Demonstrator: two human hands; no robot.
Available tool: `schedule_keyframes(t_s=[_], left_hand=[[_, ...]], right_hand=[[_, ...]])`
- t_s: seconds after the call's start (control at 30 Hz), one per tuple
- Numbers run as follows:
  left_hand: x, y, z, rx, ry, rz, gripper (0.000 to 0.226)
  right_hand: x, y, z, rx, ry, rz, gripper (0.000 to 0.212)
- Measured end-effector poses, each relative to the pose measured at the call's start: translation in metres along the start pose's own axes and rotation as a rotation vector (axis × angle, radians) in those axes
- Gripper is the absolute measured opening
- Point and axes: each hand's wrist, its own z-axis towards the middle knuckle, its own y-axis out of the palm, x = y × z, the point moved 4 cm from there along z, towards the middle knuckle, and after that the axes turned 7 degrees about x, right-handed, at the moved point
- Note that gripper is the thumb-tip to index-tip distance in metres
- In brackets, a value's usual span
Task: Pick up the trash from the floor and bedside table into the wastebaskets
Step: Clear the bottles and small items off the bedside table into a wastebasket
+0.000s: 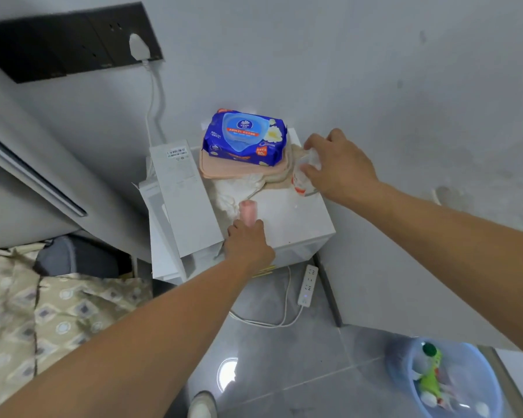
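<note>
On the white bedside table (296, 224) my left hand (248, 242) closes its fingers on a small pink tube-shaped item (248, 211) near the front. My right hand (338, 164) grips a crumpled clear plastic wrapper with red print (301, 179) at the table's right edge. Crumpled white tissue (239, 191) lies between the two hands. A blue wastebasket (471, 384) stands on the floor at the lower right, with a green bottle (431, 375) and scraps inside.
A blue wet-wipe pack (245, 137) sits on a beige box at the table's back. White cartons (181, 200) lie on the left side. A power strip (308, 285) and its cable are on the grey floor. The bed (43, 312) is at the left.
</note>
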Motion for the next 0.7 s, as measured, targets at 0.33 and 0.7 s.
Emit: schedule_keyframes(t_s=[0.33, 0.7], left_hand=[[0.007, 0.004, -0.010, 0.202, 0.076, -0.120, 0.039], [0.025, -0.025, -0.175, 0.155, 0.372, -0.387, 0.038]], right_hand=[[0.008, -0.004, -0.058, 0.226, -0.001, 0.113, 0.028], [0.038, -0.029, -0.256, 0.214, 0.285, 0.243, 0.021]])
